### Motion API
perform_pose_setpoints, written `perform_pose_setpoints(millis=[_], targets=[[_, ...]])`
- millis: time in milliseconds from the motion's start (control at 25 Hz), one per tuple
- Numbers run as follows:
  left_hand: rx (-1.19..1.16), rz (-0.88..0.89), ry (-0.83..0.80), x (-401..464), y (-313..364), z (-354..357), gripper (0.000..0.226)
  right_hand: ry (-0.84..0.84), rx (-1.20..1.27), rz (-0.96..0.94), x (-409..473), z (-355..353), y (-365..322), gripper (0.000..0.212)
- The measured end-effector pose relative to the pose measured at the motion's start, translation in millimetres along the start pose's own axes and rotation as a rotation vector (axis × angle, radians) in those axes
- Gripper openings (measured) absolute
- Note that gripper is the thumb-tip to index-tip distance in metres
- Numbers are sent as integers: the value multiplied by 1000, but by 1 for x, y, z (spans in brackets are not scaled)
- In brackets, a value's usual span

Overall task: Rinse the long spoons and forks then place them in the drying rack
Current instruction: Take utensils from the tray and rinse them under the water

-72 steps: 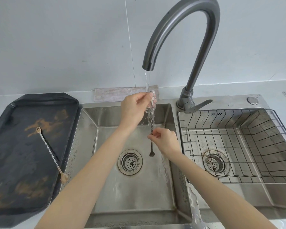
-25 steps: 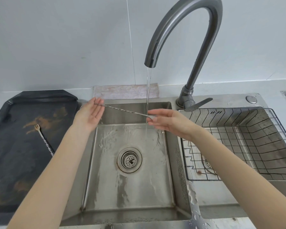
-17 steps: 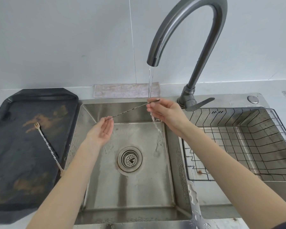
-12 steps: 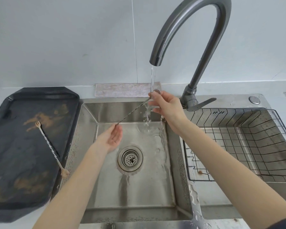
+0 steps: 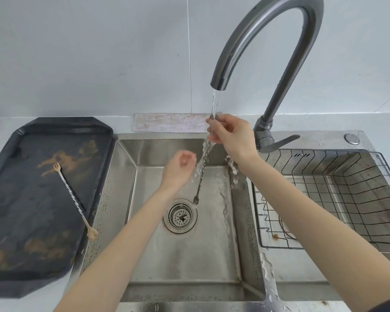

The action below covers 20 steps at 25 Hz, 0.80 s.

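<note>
My right hand (image 5: 231,137) pinches the top end of a long twisted-handle silver utensil (image 5: 199,183) under the running tap. The utensil hangs nearly upright over the left sink basin (image 5: 182,255), its fork end just above the drain. Water runs down its handle. My left hand (image 5: 178,170) is beside the handle at mid-height, fingers loosely curled, touching or nearly touching it. A second long utensil (image 5: 73,198) with a gold fork end and gold spoon end lies on the dark tray (image 5: 14,233) at the left. The wire drying rack (image 5: 338,199) sits in the right basin, with nothing in it.
The curved grey faucet (image 5: 279,70) arches over the sink, its lever (image 5: 277,144) pointing right. A folded cloth (image 5: 169,122) lies against the wall behind the basin. The drain strainer (image 5: 180,218) is in the middle of the left basin.
The utensil swung from nearly level to hanging almost upright. My right hand rose to the water stream with its top end. My left hand let go of the far end and came in beside the handle.
</note>
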<state>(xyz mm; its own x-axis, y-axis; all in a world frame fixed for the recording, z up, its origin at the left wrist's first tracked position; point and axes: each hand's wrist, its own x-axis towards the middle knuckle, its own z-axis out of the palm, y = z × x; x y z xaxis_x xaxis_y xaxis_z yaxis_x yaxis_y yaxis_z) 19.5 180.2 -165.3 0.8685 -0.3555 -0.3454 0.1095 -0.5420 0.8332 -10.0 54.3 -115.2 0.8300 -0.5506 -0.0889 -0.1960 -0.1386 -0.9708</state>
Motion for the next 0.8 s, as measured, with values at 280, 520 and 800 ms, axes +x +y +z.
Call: perform_pose_setpoints(millis=[280,520,800], targets=[[90,284,123,-1,46,11,24,-9,-106,-55,-4,-8,-7,14],[76,318,94,2,58,10,22,-101,-110,-95,-3,-16,-18,18],[69,348,18,1,57,6,22,-108,-117,-153,-6,-17,-25,14]])
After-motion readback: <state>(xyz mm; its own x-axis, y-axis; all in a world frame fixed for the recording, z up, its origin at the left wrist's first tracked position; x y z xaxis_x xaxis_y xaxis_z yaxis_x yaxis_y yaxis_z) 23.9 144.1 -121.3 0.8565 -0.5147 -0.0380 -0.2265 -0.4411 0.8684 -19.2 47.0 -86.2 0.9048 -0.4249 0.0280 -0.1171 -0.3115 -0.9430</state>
